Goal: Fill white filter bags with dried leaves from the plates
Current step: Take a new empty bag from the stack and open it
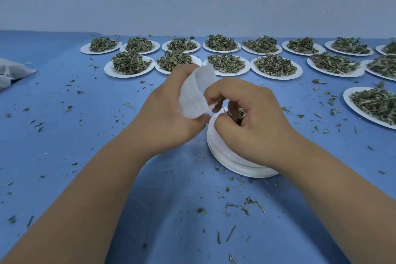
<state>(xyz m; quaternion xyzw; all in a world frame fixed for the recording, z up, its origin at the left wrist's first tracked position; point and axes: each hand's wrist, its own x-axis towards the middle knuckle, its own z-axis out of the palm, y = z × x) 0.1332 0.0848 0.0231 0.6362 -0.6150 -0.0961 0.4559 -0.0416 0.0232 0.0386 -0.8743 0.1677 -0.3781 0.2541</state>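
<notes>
My left hand [165, 113] grips a white filter bag [195, 94] held up over the blue table, its lower corner toward my right hand. My right hand [248, 118] has its fingers curled, pinching the bag's edge, with a clump of dried leaves [236, 114] under its fingers. Below my right hand lies a stack of white plates [231, 163], mostly hidden by the hand. Several white plates heaped with dried leaves [129, 64] stand in two rows at the back.
Another leaf plate [375, 103] sits at the right edge. Filled white bags [12, 70] lie at the far left. Loose leaf bits [242, 208] are scattered over the blue tabletop [75, 135]. A pale wall runs behind the plates.
</notes>
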